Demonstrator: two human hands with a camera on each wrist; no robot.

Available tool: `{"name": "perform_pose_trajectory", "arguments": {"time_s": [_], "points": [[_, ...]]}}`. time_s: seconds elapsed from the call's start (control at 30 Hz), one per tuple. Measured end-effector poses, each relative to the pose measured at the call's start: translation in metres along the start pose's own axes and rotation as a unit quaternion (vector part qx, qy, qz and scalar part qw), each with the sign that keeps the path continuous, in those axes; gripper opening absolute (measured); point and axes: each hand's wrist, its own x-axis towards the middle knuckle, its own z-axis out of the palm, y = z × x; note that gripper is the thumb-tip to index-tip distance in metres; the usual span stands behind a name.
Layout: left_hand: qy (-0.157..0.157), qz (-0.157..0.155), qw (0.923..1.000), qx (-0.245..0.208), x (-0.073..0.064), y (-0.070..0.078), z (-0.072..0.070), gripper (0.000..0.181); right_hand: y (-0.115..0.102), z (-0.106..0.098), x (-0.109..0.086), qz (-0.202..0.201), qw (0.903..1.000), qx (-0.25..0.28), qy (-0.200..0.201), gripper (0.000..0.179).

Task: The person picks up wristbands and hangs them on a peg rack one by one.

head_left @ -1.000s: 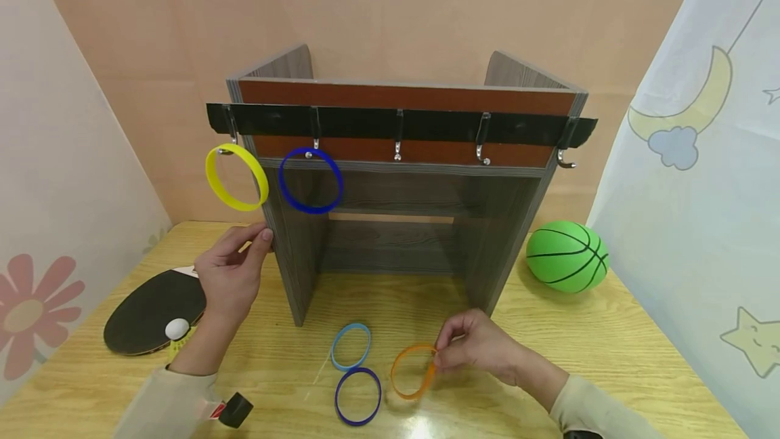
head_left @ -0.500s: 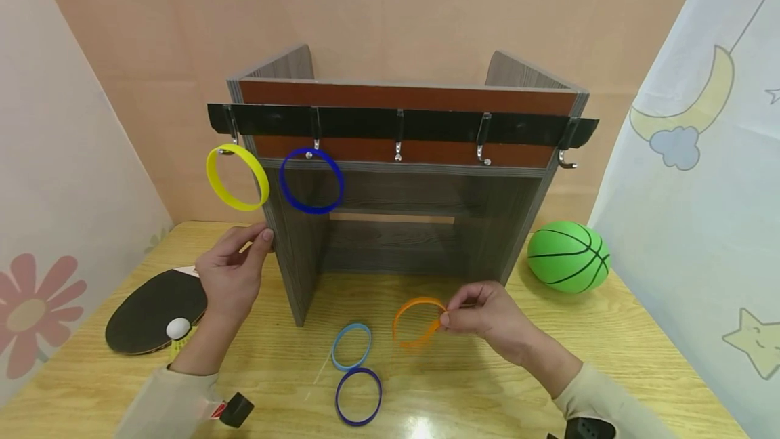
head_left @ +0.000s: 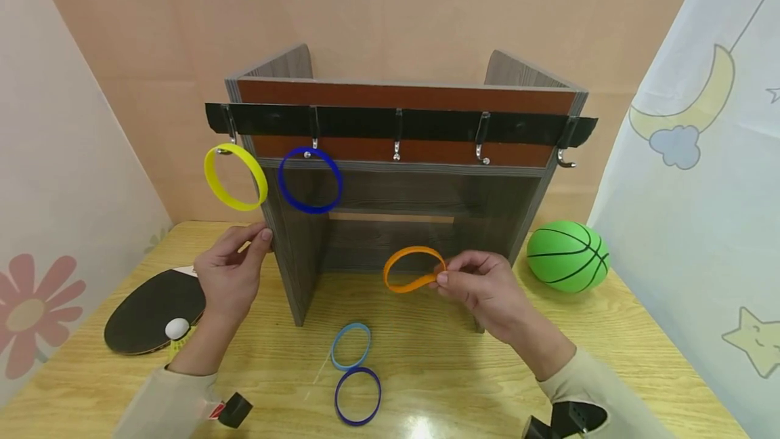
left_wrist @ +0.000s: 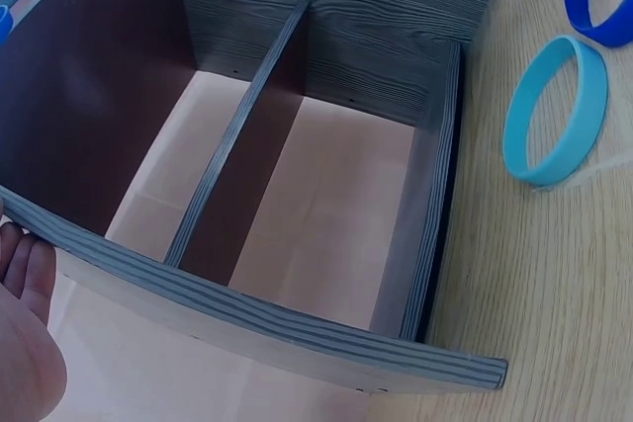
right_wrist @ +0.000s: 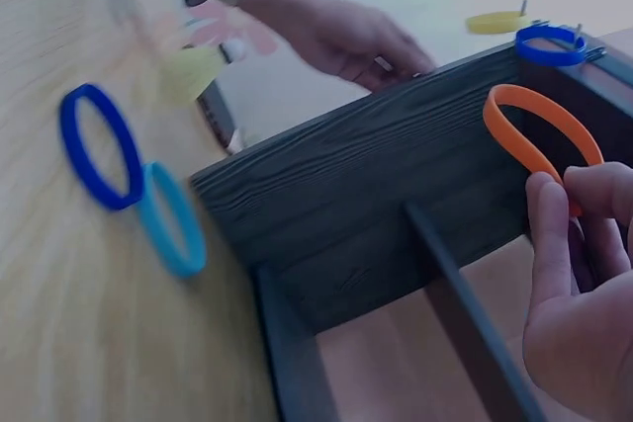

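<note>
My right hand point(head_left: 487, 293) pinches an orange silicone wristband point(head_left: 409, 287) between thumb and fingers, in front of the grey wooden shelf point(head_left: 396, 192) and below its hooks. My left hand point(head_left: 230, 273) grips the front edge of the shelf's left side panel. On the leftmost hook hangs a yellow wristband point(head_left: 210, 178); a blue wristband point(head_left: 313, 210) hangs from the one beside it. Three hooks farther right along the black strip point(head_left: 439, 126) carry nothing. Down on the table, a light blue wristband point(left_wrist: 517, 126) touches a dark blue wristband point(head_left: 337, 402).
To the right of the shelf lies a green ball point(head_left: 568, 256) with black lines. At the left are a black table tennis paddle point(head_left: 152, 314) and a yellow shuttlecock with a white tip point(head_left: 177, 329), close to my left forearm.
My right hand has lifted the orange wristband from low over the table up to the front of the shelf's lower opening. The left hand stays on the side panel.
</note>
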Motion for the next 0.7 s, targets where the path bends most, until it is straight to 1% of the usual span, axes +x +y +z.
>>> {"name": "perform_pose_trajectory", "arguments": {"time_s": [0.23,0.37,0.43,0.57,0.7], "points": [[0.000,0.007,1.0000,-0.006,0.000,-0.001,0.000,0.017,-0.013,0.016,0.012,-0.052,0.9981,0.032,0.001,0.026],[0.001,0.002,1.0000,-0.004,0.000,0.000,0.001,0.017,-0.021,0.027,0.018,-0.093,0.9941,0.056,-0.001,0.024],[-0.001,0.001,1.0000,-0.001,0.000,0.000,0.001,0.017,-0.025,0.032,0.020,-0.107,0.9918,0.070,-0.006,0.022],[-0.002,0.004,1.0000,0.003,0.000,0.001,0.001,0.017,-0.032,0.042,0.026,-0.124,0.9879,0.091,-0.021,0.019],[-0.002,0.008,1.0000,0.003,0.000,0.000,0.001,0.016,-0.039,0.050,0.030,-0.134,0.9852,0.105,-0.024,0.017]]}}
